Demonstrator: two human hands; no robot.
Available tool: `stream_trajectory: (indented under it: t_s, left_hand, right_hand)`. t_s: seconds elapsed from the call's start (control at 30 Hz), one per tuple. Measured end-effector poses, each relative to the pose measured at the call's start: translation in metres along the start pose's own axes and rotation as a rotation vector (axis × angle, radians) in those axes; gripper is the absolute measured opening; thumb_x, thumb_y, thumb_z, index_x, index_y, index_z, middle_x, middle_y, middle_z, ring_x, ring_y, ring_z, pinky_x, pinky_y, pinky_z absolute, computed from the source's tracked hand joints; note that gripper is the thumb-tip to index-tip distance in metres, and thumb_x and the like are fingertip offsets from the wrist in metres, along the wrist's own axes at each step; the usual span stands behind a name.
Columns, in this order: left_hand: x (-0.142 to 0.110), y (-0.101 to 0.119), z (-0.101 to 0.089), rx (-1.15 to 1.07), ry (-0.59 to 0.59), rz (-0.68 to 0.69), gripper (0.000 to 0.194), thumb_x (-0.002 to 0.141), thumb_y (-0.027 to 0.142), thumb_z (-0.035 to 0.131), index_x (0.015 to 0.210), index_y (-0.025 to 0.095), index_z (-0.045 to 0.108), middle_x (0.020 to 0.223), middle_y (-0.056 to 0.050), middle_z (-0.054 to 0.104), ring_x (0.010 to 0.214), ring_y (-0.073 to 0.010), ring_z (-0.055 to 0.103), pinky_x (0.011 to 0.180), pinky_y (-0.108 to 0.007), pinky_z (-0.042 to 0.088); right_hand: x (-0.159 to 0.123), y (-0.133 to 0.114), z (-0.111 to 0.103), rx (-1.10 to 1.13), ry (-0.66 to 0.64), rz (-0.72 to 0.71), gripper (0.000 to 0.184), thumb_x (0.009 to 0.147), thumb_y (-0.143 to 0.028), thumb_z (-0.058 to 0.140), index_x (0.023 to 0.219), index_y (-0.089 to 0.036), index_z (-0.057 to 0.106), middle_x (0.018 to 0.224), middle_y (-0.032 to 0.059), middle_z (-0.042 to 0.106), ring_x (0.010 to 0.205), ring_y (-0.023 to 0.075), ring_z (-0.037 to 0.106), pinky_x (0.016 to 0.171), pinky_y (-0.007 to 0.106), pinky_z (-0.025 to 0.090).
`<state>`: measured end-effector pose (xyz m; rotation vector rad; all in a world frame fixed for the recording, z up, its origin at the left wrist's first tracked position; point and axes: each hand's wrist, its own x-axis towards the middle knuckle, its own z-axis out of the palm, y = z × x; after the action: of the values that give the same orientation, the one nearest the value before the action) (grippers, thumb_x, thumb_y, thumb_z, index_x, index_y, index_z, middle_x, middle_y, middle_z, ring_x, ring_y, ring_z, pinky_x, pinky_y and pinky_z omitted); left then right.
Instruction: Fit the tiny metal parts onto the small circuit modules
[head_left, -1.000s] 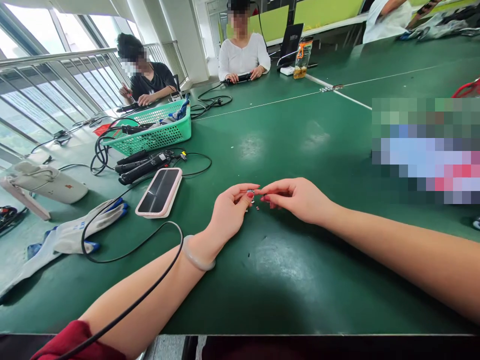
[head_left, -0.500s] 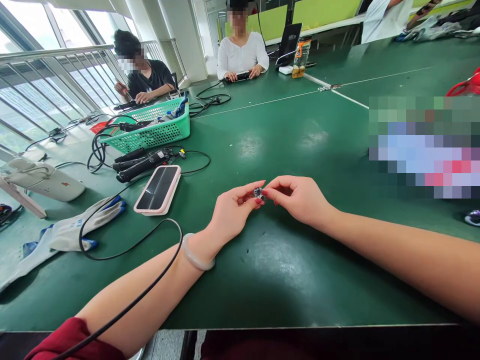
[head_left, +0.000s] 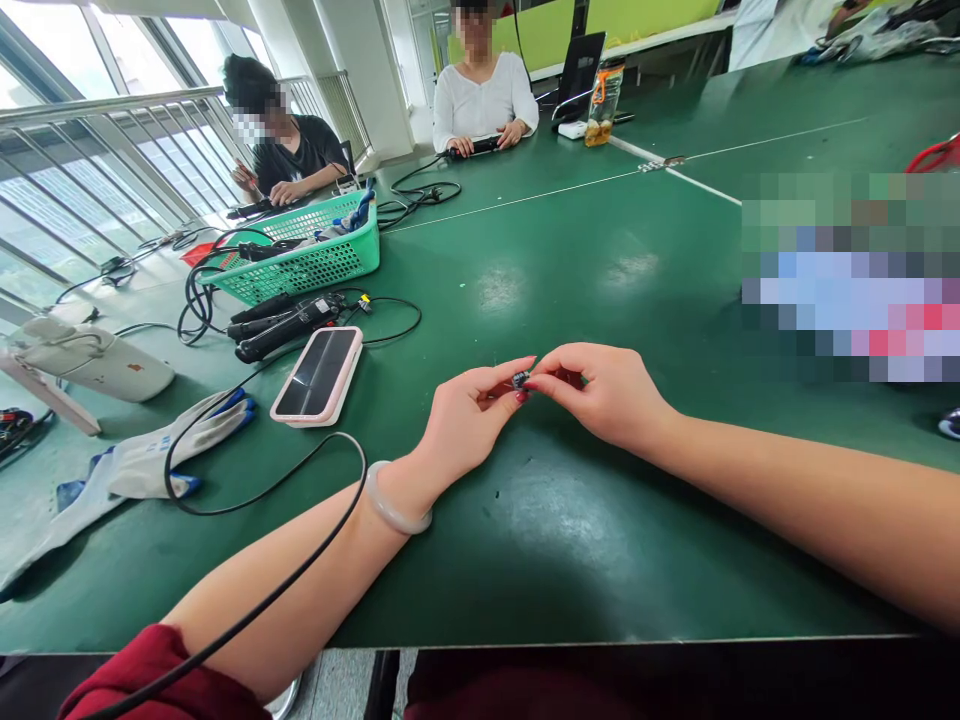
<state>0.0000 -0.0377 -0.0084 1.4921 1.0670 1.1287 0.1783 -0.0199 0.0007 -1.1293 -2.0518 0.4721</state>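
Note:
Between my two hands, above the green table, is a small dark-and-silver part, too small to name exactly. My left hand pinches it from the left with thumb and fingertips. From the right, the thumb and index finger of my right hand close on the same part. The fingertips cover much of it. A pale bangle circles my left wrist. Left of my left hand lies a phone in a pink case, and a black cable runs across my left forearm.
A white-and-blue glove, a white device and black handled tools lie at left. Behind them stands a green basket holding cables. Two people sit across the table, near a bottle. A blurred patch covers things at right.
The small part has turned slightly between my fingertips, and my right hand has tilted a little. Both hands keep their pinch. The view has shifted slightly.

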Motion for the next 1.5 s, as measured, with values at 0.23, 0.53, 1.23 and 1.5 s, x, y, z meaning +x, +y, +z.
stream_trajectory:
  t_s: [0.23, 0.53, 1.23, 1.5]
  left_hand:
    - [-0.003, 0.008, 0.002, 0.015, -0.051, -0.003, 0.034, 0.077, 0.023, 0.066, 0.110, 0.021, 0.070, 0.091, -0.005, 0.073, 0.083, -0.0186, 0.066, 0.082, -0.035, 0.053]
    - [0.001, 0.006, -0.004, 0.092, 0.312, -0.053, 0.030, 0.075, 0.019, 0.065, 0.105, 0.019, 0.068, 0.087, -0.004, 0.070, 0.079, -0.0148, 0.063, 0.078, -0.029, 0.049]
    - [-0.003, 0.004, 0.003, -0.321, 0.061, -0.225, 0.031, 0.071, 0.019, 0.073, 0.102, 0.018, 0.067, 0.083, -0.001, 0.068, 0.082, -0.0113, 0.063, 0.084, -0.028, 0.047]
    - [0.000, 0.001, 0.001, -0.093, -0.031, -0.171, 0.027, 0.073, 0.018, 0.068, 0.100, 0.016, 0.065, 0.086, -0.003, 0.070, 0.080, -0.0129, 0.065, 0.081, -0.030, 0.050]
  right_hand:
    - [-0.001, 0.000, 0.000, -0.034, 0.016, -0.020, 0.022, 0.086, -0.037, 0.058, 0.074, -0.021, 0.067, 0.066, -0.0008, 0.063, 0.058, 0.0122, 0.051, 0.058, 0.025, 0.036]
    - [0.000, 0.007, 0.014, -0.135, -0.286, -0.281, 0.030, 0.091, -0.035, 0.052, 0.111, -0.017, 0.065, 0.114, 0.0089, 0.067, 0.107, 0.0253, 0.056, 0.094, 0.041, 0.041]
    - [0.006, 0.023, 0.004, -0.197, -0.335, -0.122, 0.014, 0.083, -0.022, 0.062, 0.093, -0.020, 0.072, 0.094, 0.0042, 0.070, 0.091, 0.0206, 0.061, 0.085, 0.035, 0.048]
    - [0.003, 0.018, 0.007, -0.256, -0.375, -0.125, 0.016, 0.088, -0.021, 0.054, 0.080, -0.018, 0.067, 0.079, 0.0047, 0.065, 0.081, 0.0199, 0.058, 0.077, 0.033, 0.046]
